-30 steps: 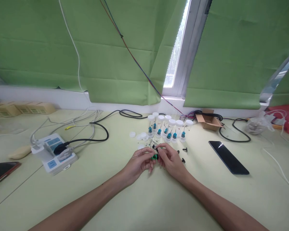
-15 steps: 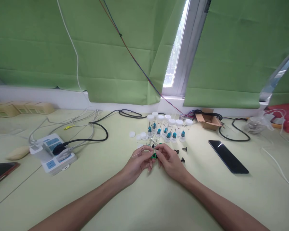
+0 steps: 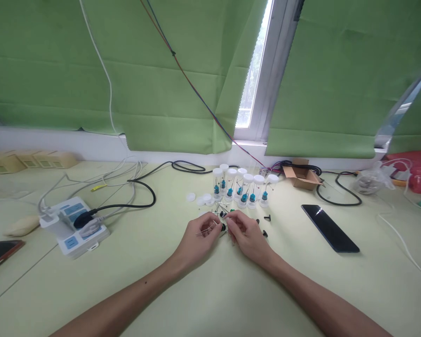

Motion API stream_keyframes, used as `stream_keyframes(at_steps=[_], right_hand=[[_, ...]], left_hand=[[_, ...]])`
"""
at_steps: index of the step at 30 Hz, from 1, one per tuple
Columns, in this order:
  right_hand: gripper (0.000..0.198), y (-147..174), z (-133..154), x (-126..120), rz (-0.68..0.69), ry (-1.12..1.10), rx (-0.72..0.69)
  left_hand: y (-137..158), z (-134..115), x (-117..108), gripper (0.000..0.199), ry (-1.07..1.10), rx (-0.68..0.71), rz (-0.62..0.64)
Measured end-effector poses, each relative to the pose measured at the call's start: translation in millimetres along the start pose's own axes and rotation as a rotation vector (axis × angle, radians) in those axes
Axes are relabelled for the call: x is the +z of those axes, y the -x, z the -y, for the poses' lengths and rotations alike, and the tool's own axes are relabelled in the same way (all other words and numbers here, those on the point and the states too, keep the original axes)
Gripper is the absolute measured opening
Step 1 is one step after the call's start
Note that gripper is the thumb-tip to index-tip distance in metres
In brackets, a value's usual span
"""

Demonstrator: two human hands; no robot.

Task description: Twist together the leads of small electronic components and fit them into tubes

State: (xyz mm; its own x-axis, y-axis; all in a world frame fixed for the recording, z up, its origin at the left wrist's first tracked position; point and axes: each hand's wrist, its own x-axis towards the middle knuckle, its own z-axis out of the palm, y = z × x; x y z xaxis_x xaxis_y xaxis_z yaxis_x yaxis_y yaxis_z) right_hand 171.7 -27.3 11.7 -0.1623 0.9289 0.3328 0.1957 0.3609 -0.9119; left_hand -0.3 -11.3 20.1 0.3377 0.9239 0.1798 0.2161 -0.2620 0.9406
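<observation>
The left hand (image 3: 198,236) is closing its thumb and finger nearly together, pinching a small black piece (image 3: 223,227) at the tips, while thin wires (image 3: 205,230) are sticking out across its fingers. The right hand (image 3: 247,234) is bending its fingers inward, tips bunched just beside the black piece; whether they are gripping anything, I cannot tell. Just beyond both hands' fingertips, clear tubes (image 3: 243,196) with white tops are standing in a group, with blue parts showing inside. White discs (image 3: 191,197) are lying beyond the left fingers. Black pegs (image 3: 267,218) are lying right of the right fingers, and a phone (image 3: 330,228) is resting farther out on that side.
</observation>
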Motion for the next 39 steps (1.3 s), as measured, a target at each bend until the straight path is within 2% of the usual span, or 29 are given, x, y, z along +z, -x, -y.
stream_keyframes(at_steps=[8, 17, 30, 39], right_hand=[[0.023, 0.0, 0.1, -0.1, -0.004, -0.016, 0.002], [0.026, 0.7, 3.2, -1.4, -0.032, 0.042, -0.031], [0.029, 0.7, 1.9, -2.8, -0.085, 0.113, -0.032], [0.034, -1.4, 4.2, -4.0, -0.174, 0.167, -0.045]], left_hand=[[0.2, 2.5, -0.8, 0.026, -0.237, 0.019, 0.002], [2.6, -4.4, -0.9, 0.026, -0.463, 0.147, 0.122], [3.9, -4.3, 1.5, 0.025, -0.426, 0.205, 0.157], [4.4, -2.2, 1.8, 0.024, -0.47, 0.176, 0.158]])
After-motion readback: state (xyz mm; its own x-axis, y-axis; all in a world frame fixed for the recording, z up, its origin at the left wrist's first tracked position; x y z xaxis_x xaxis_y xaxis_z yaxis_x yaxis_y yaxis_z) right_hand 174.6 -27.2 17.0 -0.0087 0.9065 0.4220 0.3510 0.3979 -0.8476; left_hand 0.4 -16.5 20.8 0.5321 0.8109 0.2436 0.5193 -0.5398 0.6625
